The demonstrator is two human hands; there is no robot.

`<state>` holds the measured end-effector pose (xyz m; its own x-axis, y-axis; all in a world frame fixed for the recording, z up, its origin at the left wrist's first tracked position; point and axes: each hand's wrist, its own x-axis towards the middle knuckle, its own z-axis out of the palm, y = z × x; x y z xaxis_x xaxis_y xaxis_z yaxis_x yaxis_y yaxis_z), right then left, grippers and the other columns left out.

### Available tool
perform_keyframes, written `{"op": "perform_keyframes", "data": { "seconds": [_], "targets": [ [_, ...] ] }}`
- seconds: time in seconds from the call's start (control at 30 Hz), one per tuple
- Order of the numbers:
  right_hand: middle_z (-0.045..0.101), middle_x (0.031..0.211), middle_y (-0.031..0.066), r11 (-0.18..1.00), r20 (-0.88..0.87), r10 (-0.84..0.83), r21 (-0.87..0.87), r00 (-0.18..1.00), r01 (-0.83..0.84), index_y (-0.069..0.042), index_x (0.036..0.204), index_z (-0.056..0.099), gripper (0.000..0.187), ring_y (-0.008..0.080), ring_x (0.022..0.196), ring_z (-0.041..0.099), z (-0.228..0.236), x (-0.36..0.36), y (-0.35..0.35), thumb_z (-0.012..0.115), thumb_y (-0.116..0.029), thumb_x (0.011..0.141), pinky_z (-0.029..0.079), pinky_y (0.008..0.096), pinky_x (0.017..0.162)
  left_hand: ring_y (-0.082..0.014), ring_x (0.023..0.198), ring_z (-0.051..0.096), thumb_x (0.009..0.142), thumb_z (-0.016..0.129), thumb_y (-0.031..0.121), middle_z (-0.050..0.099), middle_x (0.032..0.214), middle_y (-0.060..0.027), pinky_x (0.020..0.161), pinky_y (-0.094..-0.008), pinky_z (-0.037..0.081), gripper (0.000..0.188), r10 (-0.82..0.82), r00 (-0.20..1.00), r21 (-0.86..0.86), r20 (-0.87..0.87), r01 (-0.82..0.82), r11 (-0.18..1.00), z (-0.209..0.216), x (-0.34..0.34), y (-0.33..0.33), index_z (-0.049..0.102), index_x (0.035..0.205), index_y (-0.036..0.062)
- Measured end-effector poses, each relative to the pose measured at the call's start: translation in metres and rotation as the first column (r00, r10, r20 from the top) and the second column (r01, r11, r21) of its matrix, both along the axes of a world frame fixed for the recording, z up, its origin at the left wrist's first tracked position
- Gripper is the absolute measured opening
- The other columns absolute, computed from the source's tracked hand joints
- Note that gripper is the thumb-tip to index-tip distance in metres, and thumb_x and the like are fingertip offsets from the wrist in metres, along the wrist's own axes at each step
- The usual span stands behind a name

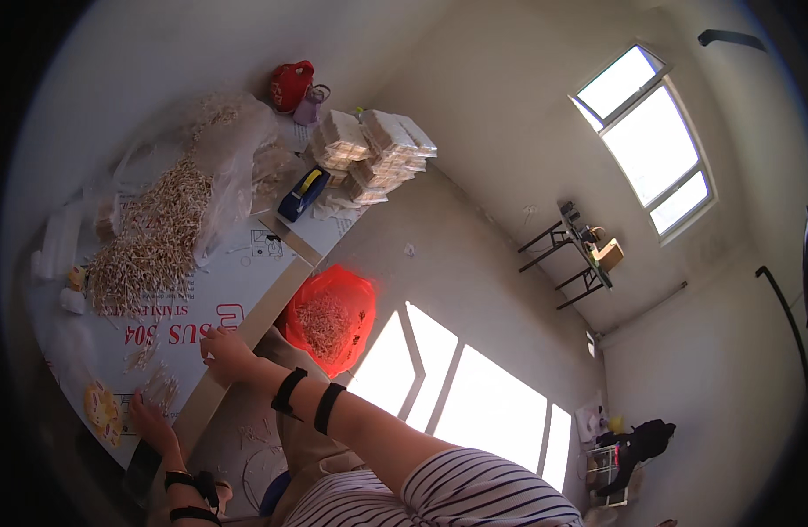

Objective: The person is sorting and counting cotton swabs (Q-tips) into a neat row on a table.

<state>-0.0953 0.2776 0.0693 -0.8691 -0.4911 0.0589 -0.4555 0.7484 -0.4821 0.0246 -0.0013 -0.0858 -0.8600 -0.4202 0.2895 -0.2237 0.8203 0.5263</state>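
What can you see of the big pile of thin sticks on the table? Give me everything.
The pile is a large, loose heap of short, thin sticks, tan with whitish ends, apparently cotton swabs. They lie jumbled in many directions on the printed white tabletop. A crumpled clear plastic bag lies against its right side and partly veils its far end.

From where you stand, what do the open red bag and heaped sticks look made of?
Open red bag: likely thin, glossy plastic, since its sides look translucent. Heaped sticks: probably matt wood with cotton tips, judging by tan shafts, white ends.
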Motion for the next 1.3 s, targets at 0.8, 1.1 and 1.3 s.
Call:
{"op": "perform_keyframes", "data": {
  "seconds": [0.8,1.1,1.3],
  "targets": [
    [0.07,0.095,0.0171,0.978,0.046,0.185,0.086,0.982,-0.188,-0.006,0.093,0.072,0.028,0.0418,0.099,0.067,0.044,0.065,0.009,0.073,-0.033,0.085,0.055,0.0518,0.087,-0.0401,0.135,0.05,0.1,0.055,0.004,0.054,0.142,-0.0221,0.113,-0.0498,0.039,0.044,-0.1,0.968,0.152,-0.229,0.137,0.979,0.051,0.037,0.02,0.048,0.144,-0.0007],
    [0.069,0.099,0.019,0.962,0.023,0.247,-0.123,0.969,-0.242,-0.009,0.095,0.074,0.022,0.0416,0.1,0.066,0.022,0.067,0.044,0.074,-0.03,0.087,0.054,0.0515,0.088,-0.0438,0.124,0.054,0.092,0.065,0.012,0.058,0.127,-0.0209,0.101,-0.0547,0.043,0.049,-0.05,0.962,0.176,-0.268,0.1,0.979,0.083,0.064,0.051,0.052,0.139,0.0068],
    [0.068,0.113,0.0211,0.951,0.158,0.261,-0.214,0.952,-0.225,-0.007,0.112,0.074,0.029,0.0428,0.11,0.065,0.014,0.073,0.031,0.073,-0.023,0.088,0.053,0.0488,0.097,-0.0418,0.125,0.055,0.098,0.064,0.015,0.056,0.133,-0.0195,0.101,-0.0554,0.044,0.048,0.043,0.995,0.263,-0.088,-0.018,0.965,0.093,0.091,0.047,0.05,0.144,0.008]
  ]
}}
